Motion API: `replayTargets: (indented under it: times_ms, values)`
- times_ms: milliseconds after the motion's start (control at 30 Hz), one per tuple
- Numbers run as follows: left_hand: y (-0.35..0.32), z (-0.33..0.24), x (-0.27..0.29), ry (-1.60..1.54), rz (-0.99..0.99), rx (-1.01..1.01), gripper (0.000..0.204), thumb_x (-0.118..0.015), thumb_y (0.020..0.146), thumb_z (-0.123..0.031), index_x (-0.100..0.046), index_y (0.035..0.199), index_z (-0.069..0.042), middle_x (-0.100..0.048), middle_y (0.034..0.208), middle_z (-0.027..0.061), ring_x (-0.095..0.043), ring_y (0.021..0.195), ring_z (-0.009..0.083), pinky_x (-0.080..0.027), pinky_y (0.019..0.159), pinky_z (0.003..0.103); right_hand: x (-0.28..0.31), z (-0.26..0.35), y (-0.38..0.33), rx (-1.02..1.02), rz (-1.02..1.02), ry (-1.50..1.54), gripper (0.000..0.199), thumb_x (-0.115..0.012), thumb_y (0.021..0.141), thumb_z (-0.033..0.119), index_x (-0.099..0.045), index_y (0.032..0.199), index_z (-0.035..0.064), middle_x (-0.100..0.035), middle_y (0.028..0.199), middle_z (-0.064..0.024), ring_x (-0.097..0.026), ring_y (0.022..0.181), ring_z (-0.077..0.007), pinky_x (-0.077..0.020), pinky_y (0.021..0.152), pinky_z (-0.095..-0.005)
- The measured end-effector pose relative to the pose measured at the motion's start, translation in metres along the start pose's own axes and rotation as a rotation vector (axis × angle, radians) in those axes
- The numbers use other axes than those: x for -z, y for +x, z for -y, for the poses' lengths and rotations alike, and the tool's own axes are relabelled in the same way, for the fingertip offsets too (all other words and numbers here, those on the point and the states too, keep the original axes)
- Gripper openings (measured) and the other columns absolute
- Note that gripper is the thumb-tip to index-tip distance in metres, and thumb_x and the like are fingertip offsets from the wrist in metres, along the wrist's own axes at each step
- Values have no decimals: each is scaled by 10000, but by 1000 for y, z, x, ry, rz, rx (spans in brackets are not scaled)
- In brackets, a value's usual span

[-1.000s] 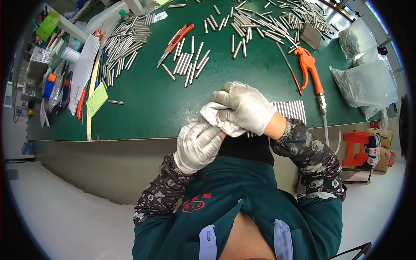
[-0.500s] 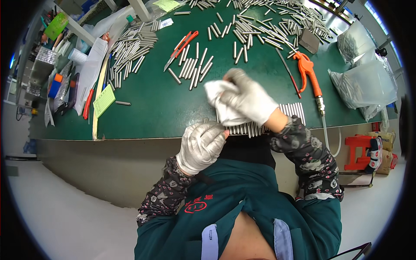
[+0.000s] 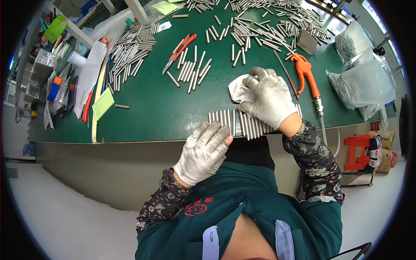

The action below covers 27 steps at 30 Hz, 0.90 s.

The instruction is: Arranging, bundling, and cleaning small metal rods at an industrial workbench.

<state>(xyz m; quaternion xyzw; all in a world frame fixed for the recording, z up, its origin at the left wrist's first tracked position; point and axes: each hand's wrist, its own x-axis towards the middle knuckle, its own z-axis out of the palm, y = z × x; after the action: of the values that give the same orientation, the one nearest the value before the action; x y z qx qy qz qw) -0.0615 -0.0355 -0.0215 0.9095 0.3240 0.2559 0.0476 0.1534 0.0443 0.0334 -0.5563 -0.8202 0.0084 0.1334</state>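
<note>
A row of polished metal rods [image 3: 250, 128] lies side by side along the table's front edge, with a narrow gap in it. My left hand [image 3: 203, 152], in a whitish glove, rests its outstretched fingers at the near ends of the leftmost rods and holds nothing. Farther right, my gloved right hand [image 3: 272, 97] is closed on a crumpled white cloth [image 3: 238, 90] over the row. That hand and wrist hide some of the rods. Beyond the row lies a small group of loose rods [image 3: 189, 71], close to an orange-handled utility knife [image 3: 180, 52].
More rods are heaped at the left [image 3: 132, 50] and far right [image 3: 277, 32] of the green table [image 3: 147, 117]. An orange air gun [image 3: 305, 73] with a hose, a thin dark rod-like tool [image 3: 286, 71], a dark block [image 3: 306, 42] and plastic bags [image 3: 364, 84] occupy the right.
My right hand has moved right along the row with the cloth, uncovering rods at the row's left end. The left hand's fingers have straightened against those rods.
</note>
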Motion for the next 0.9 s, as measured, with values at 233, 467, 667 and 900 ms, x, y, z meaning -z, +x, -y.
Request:
replayTargets:
  times_ms: [233, 467, 667, 900]
  values:
    - [-1, 0, -6, 23, -126, -76, 549, -709, 621, -154, -547, 1138, -64, -585, 1150, 119, -560, 1082, 321, -429, 957, 491, -16, -15, 3, 75, -162, 183, 187, -672, 699, 114, -607, 866, 61, -596, 848, -100, -579, 856, -315, -480, 747, -402]
    - [7, -9, -16, -36, -144, -96, 197, -626, 767, -100, -658, 954, -46, -667, 1044, 85, -628, 1033, 234, -461, 954, 417, -12, 30, -6, 422, 21, 479, 163, -649, 721, 158, -622, 854, 67, -596, 914, -107, -575, 890, -303, -486, 761, -410]
    - [14, -6, -19, -94, -241, -87, 129, -620, 765, -61, -660, 881, -19, -683, 959, 94, -657, 952, 235, -487, 930, 405, -28, 24, 9, 248, 92, 450, 151, -645, 741, 147, -581, 836, 48, -575, 878, -126, -570, 851, -334, -465, 734, -427]
    - [17, -4, -17, -73, -237, -123, 115, -615, 756, -54, -670, 855, -32, -688, 927, 86, -671, 902, 206, -514, 868, 376, -27, 33, 18, 361, 49, 303, 241, -680, 734, 237, -566, 863, 68, -569, 815, -106, -580, 811, -314, -477, 704, -409]
